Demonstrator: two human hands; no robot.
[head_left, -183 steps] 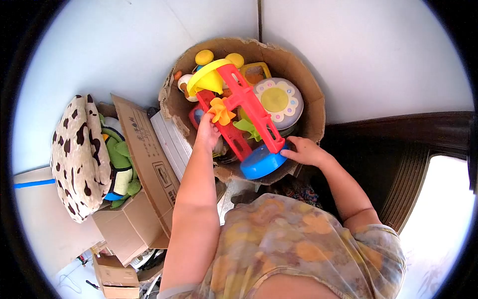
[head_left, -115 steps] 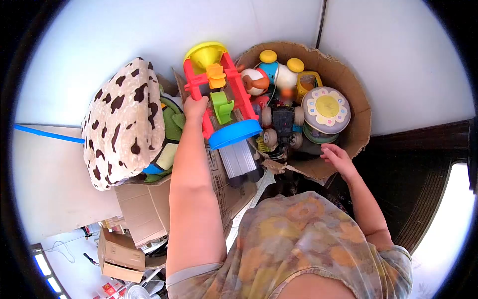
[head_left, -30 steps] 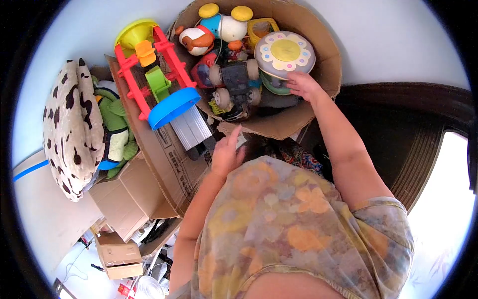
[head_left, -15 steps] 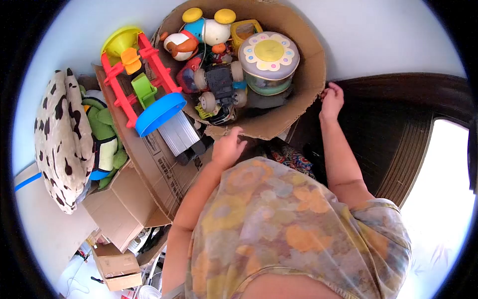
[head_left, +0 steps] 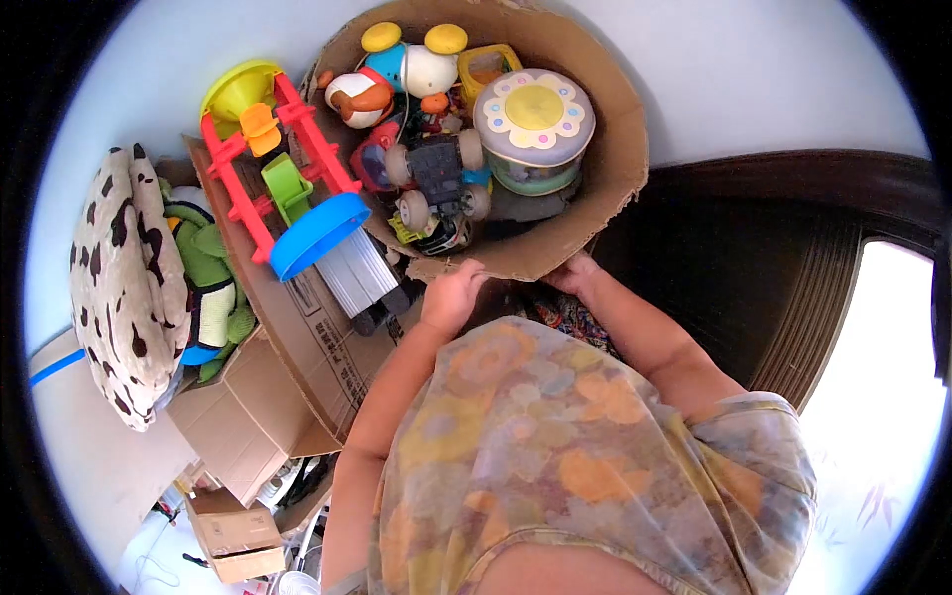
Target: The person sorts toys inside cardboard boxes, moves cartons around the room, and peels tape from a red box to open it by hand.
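Observation:
A round-sided cardboard box (head_left: 623, 119) full of toys stands in front of me. My left hand (head_left: 454, 297) pinches the torn near rim of this box. Lower down, my right hand (head_left: 572, 273) is at the outside of the near wall, its fingers mostly hidden by the cardboard. Inside lie a toy dog (head_left: 402, 74) with yellow feet, an upturned toy car (head_left: 436, 171) with pale wheels, and a drum-shaped toy (head_left: 535, 129) with a flower on its lid. A yellow plastic toy (head_left: 488, 65) sits behind them.
On the left, a second cardboard box (head_left: 327, 347) bears a red, yellow and blue plastic toy (head_left: 319, 236). Beside it are a spotted cushion (head_left: 124, 288) and a green knitted toy (head_left: 208, 248). Dark wooden furniture (head_left: 734, 258) is at the right, a small carton (head_left: 233, 535) at the lower left.
My right hand has come from the right side of the toy box down and left to its near wall. The left hand has stayed at the rim.

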